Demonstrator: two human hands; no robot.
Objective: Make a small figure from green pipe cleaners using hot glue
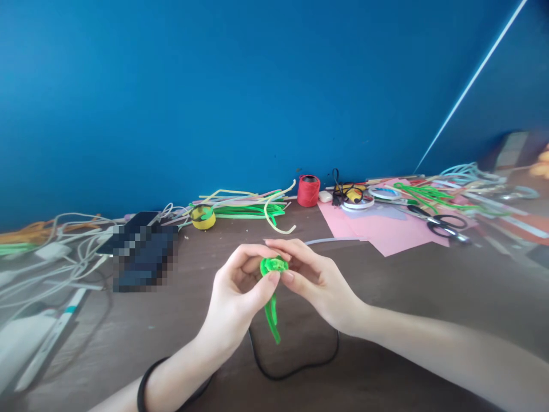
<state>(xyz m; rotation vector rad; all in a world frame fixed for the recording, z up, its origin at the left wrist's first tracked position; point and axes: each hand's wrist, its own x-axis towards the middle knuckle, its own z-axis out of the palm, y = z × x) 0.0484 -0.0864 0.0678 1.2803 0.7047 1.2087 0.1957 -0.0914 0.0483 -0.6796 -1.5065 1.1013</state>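
Between my two hands is a bright green pipe cleaner point(274, 265), coiled into a small bundle, with loose ends hanging down below it. My left hand point(240, 292) pinches the bundle from the left, thumb at the front. From the right, my right hand point(319, 283) grips it with thumb and fingertips. The hands hold it above the brown table point(193, 320), and the fingers hide its back. A black cord point(283, 377) loops below the hands.
Along the blue wall lie more pipe cleaners point(253, 210), a yellow tape roll point(203, 217) and a red spool point(309, 191). Pink paper point(386, 232) and scissors point(444, 223) are at the right. White cables point(86, 252) and dark, blurred-out devices point(146, 260) sit at the left.
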